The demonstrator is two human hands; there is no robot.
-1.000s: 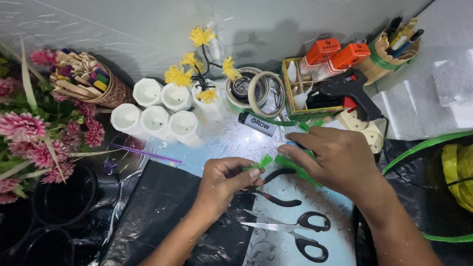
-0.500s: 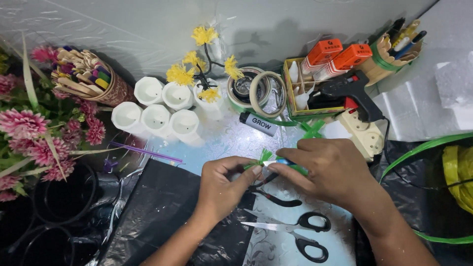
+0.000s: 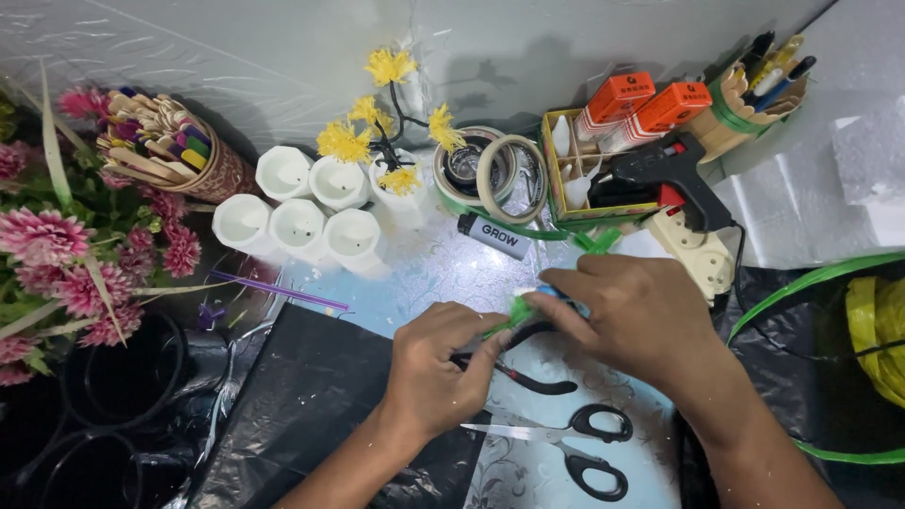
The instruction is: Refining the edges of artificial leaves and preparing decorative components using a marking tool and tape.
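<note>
While both hands meet over the pale blue mat (image 3: 443, 273), a small green strip (image 3: 518, 310) is pinched between them. Left hand (image 3: 436, 372): thumb and forefinger closed on the strip's near-left end. Right hand (image 3: 636, 316): fingers curled shut on its far-right end, a bit of blue showing under the fingertips; what that blue piece is cannot be told. Strip's long axis runs near-left to far-right, so it lies directly between the two grips, about equally close to each. A dark curved wire (image 3: 528, 377) runs under the left thumb toward the near right; whether it is gripped cannot be told. Scissors (image 3: 575, 443) lie just near of the hands, untouched. Far side: white cups (image 3: 297, 212), yellow flowers (image 3: 377, 132), tape rolls (image 3: 490, 170), glue gun (image 3: 665, 179). Pink flowers (image 3: 57, 254) at left.
</note>
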